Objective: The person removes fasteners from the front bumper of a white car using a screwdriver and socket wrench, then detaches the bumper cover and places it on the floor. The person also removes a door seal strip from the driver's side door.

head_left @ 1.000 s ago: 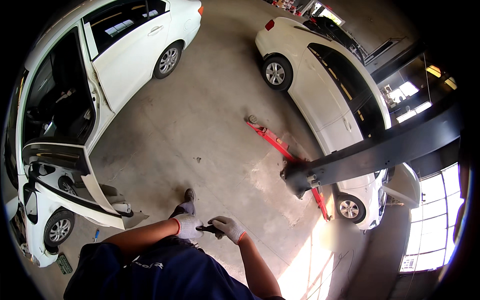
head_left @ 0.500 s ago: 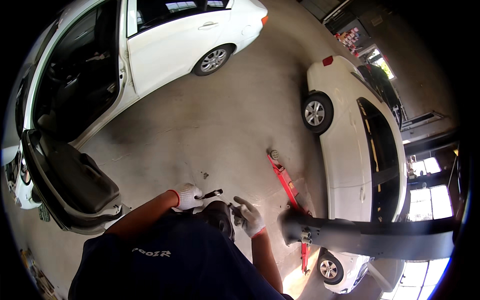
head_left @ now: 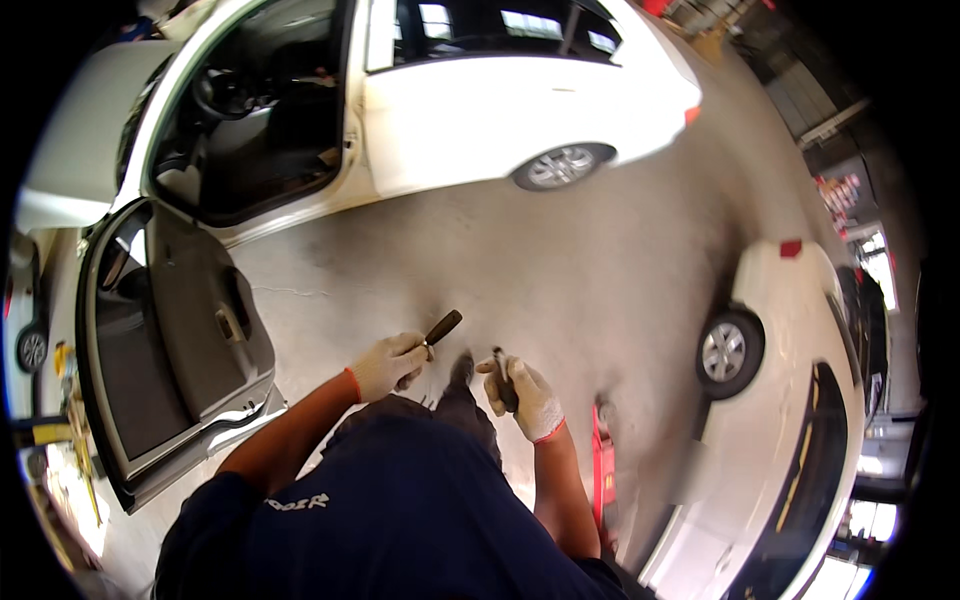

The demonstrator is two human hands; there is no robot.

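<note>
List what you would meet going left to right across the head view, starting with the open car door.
Open car door with dark panel, white-gloved left grip, slim dark tool handle, white-gloved right grip, long red metal equipment on the floor, right-hand car's black-tyred silver wheel, its red tail light.

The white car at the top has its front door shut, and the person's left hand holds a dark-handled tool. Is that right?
Not quite: the front door of the white car stands open, as the head view shows. The left hand does hold a dark-handled tool.
</note>
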